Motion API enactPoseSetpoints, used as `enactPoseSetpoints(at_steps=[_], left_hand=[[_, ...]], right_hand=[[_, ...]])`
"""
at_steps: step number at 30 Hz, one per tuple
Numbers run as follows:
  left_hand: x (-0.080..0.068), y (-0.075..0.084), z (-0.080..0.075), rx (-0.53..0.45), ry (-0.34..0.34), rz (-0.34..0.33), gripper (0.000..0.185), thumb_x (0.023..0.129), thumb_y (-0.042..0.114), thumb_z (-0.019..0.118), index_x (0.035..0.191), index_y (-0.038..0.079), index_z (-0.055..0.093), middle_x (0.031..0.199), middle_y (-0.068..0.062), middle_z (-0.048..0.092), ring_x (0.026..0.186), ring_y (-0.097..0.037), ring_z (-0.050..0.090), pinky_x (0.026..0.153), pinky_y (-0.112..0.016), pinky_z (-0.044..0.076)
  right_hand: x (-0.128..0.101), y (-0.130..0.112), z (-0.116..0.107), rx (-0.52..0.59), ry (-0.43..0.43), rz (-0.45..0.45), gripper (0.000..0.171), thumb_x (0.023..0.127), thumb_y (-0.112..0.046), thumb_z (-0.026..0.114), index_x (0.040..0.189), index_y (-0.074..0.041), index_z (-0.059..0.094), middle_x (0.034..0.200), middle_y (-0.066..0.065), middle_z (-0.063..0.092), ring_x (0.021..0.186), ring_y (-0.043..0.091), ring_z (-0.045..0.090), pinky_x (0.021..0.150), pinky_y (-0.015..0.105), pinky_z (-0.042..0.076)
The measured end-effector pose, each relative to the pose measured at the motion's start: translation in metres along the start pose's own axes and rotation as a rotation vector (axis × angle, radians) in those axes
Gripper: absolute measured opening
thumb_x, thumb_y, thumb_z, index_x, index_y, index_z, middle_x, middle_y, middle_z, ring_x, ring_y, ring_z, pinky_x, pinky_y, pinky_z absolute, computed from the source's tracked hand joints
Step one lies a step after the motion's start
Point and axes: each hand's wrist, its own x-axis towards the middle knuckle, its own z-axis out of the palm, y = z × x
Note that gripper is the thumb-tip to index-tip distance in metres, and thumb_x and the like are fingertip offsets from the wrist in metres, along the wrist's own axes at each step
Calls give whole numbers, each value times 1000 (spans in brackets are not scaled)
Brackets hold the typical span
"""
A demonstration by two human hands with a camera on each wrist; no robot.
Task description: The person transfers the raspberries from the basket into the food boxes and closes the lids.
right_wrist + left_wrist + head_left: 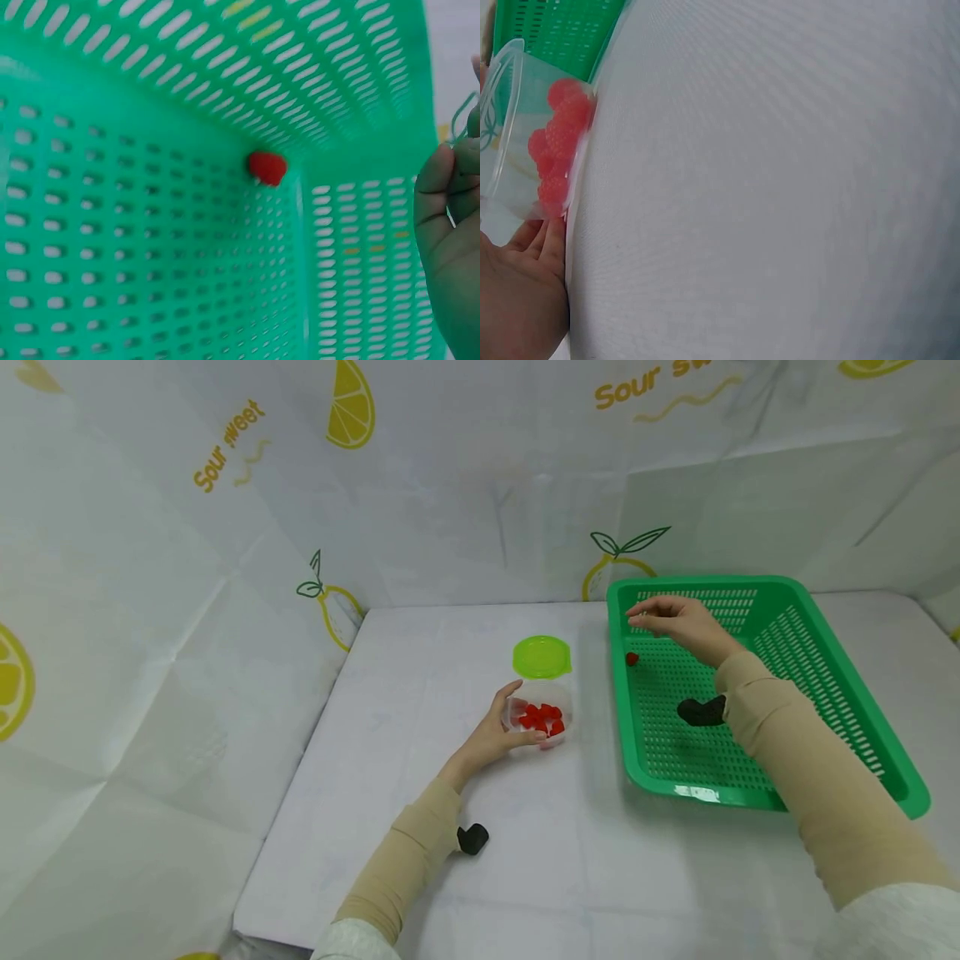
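My left hand (501,727) grips a small clear container (558,697) of several red berries (542,718) on the white table (420,693). In the left wrist view the fingers (525,292) press the container's (506,127) side, with the berries (559,142) piled inside. Its round green lid (542,657) lies just behind it. My right hand (663,620) hovers over the far left corner of a green slotted basket (817,668), fingers relaxed and holding nothing. One red berry (632,658) (267,166) lies in that corner, just below and to the left of the hand (450,247).
The basket's (150,225) walls rise around the lone berry. Its left rim (562,30) stands close to the container. Lemon-print sheeting walls the table at the back and left. Bare table lies to the left and in front of the container.
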Motion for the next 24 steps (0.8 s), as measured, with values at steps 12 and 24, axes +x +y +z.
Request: enactPoseSetpoints(at_steps=[12, 24], left_hand=[[1, 0, 0, 2, -1, 10, 86, 76, 38, 75, 138, 51, 17, 154, 2, 21, 142, -25, 19, 109, -56, 28], [1, -2, -2, 6, -3, 5, 88, 76, 39, 75, 140, 49, 17, 151, 2, 27, 142, -25, 20, 108, -56, 29]], right_hand=[[6, 22, 3, -214, 0, 89, 54, 93, -45, 50, 129, -4, 50, 111, 7, 56, 101, 29, 49, 86, 46, 43], [14, 45, 14, -385, -115, 152, 51, 95, -35, 52, 133, -2, 45, 126, 31, 46, 107, 41, 51, 85, 51, 45]])
